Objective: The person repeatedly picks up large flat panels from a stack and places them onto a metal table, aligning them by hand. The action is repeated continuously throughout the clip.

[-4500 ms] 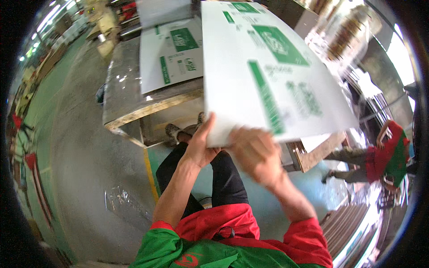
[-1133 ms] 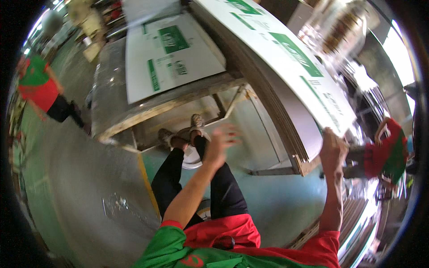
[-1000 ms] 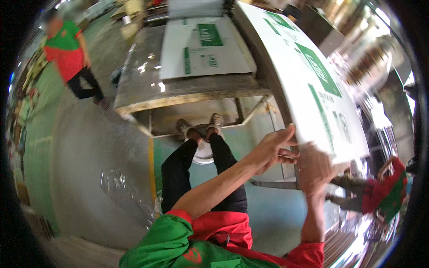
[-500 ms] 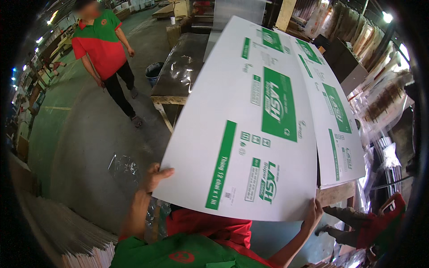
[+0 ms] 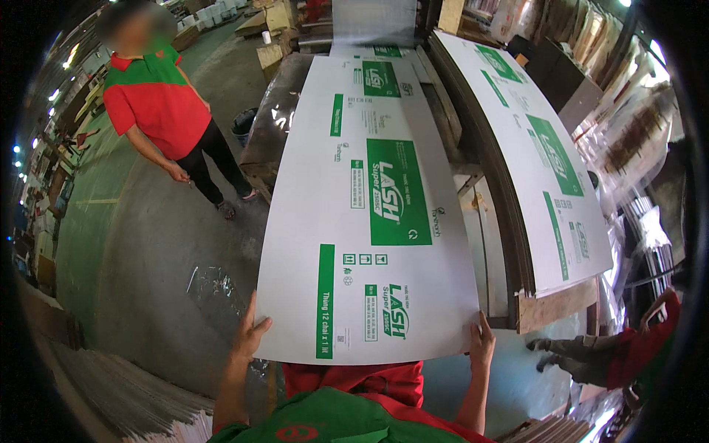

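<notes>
Left hand [image 5: 249, 334] grips the near left corner of a large white printed cardboard sheet [image 5: 373, 221], thumb and fingers closed on its edge. Right hand [image 5: 481, 344] clasps the near right corner the same way. Sheet held flat out in front, stretching toward 12 o'clock over a metal-topped table [image 5: 267, 133]. At 2 o'clock, a stack of like sheets [image 5: 543, 159] on a wooden pallet [image 5: 555, 308]. At 10 o'clock, a person in a red and green shirt [image 5: 159, 103] stands on the grey floor [image 5: 140, 251]. At 4 o'clock, another person [image 5: 613, 354] sits low.
</notes>
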Demonstrator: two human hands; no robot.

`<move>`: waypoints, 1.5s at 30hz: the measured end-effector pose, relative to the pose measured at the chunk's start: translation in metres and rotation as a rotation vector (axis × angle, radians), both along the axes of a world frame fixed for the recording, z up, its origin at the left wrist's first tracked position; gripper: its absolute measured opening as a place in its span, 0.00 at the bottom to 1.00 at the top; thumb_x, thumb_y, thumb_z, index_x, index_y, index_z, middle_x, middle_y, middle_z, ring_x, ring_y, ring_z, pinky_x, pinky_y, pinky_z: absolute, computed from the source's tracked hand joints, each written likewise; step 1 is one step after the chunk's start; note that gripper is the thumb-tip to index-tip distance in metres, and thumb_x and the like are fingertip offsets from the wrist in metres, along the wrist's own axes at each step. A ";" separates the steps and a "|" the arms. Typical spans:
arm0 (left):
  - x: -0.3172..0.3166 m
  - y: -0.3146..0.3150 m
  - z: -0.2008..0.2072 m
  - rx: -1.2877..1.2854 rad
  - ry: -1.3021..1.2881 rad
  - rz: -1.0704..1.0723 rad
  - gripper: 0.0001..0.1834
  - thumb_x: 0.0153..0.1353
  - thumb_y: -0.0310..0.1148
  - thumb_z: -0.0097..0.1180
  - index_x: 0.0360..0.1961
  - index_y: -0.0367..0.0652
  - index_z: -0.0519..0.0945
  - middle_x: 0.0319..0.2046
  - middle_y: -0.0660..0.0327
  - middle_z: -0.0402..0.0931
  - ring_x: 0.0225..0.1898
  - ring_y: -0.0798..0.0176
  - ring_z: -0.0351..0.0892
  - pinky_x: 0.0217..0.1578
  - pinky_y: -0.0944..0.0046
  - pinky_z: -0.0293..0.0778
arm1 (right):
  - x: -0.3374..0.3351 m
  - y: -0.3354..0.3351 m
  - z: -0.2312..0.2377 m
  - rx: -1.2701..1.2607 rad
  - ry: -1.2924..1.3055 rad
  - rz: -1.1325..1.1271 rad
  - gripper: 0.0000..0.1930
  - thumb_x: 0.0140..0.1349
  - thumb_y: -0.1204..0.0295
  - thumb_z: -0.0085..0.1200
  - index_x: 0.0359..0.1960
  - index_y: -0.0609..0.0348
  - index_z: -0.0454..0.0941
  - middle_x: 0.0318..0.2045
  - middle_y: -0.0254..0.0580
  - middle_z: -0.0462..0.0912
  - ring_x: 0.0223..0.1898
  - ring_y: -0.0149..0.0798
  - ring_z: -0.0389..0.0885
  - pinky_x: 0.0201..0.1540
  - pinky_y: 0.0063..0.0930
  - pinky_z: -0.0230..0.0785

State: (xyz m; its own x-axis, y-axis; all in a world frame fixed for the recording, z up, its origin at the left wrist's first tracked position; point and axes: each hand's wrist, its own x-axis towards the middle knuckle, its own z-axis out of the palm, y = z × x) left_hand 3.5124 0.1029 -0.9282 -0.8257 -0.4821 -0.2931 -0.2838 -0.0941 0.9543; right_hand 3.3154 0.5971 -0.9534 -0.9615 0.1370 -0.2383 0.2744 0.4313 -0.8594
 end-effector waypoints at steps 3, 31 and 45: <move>0.002 0.002 0.005 -0.048 -0.066 -0.051 0.45 0.62 0.33 0.58 0.75 0.39 0.46 0.73 0.48 0.52 0.73 0.54 0.51 0.70 0.57 0.49 | 0.013 0.007 0.010 -0.004 -0.028 -0.047 0.24 0.67 0.73 0.50 0.66 0.58 0.70 0.39 0.41 0.81 0.34 0.27 0.71 0.41 0.24 0.69; -0.246 -0.055 -0.060 -0.051 -0.032 -0.031 0.45 0.63 0.38 0.58 0.74 0.33 0.48 0.73 0.48 0.50 0.73 0.55 0.52 0.70 0.58 0.49 | -0.243 -0.035 -0.068 0.071 0.214 -0.027 0.21 0.67 0.69 0.54 0.60 0.64 0.75 0.49 0.49 0.82 0.49 0.34 0.78 0.55 0.29 0.69; -0.424 -0.145 -0.120 -0.089 0.065 -0.042 0.44 0.61 0.40 0.61 0.74 0.44 0.53 0.70 0.53 0.60 0.69 0.58 0.60 0.67 0.60 0.55 | -0.435 -0.125 -0.089 -0.015 0.132 -0.102 0.21 0.66 0.69 0.56 0.60 0.61 0.76 0.57 0.55 0.78 0.57 0.47 0.77 0.59 0.36 0.70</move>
State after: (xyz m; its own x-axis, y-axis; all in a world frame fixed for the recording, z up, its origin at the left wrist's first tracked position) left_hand 3.0882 -0.0425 -1.0478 -0.8616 -0.4684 -0.1956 -0.2226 0.0024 0.9749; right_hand 2.8809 0.4718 -1.0420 -0.9658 0.2333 -0.1135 0.2006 0.3941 -0.8969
